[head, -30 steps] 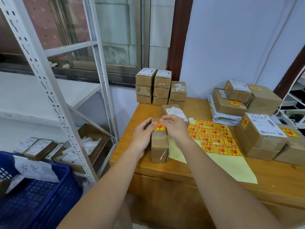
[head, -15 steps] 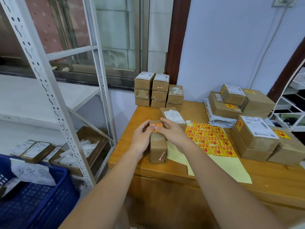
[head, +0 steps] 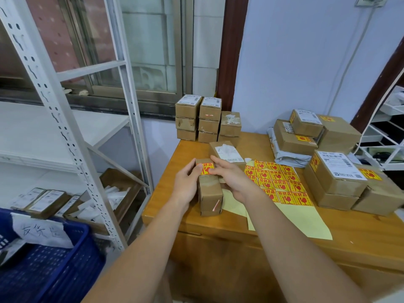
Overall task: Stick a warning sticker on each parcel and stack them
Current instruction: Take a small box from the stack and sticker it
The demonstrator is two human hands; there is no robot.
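Matt cardboard parcel [head: 209, 193] – glossy paper sticker [head: 205, 168] – on varnished wooden table [head: 360, 237].

Both bare forearms are reaching forward and converging, the left hand [head: 187, 185] curling its fingers and thumb around what it is gripping, while the right hand [head: 230, 178] is pressing down just beside it with fingers extended.

The left hand [head: 188, 184] grips a small parcel [head: 209, 194] on the desk [head: 273, 232] while the right hand [head: 231, 178] presses a red-yellow sticker [head: 205, 168] onto its top, a sticker sheet [head: 282, 182] lying just right of that hand.
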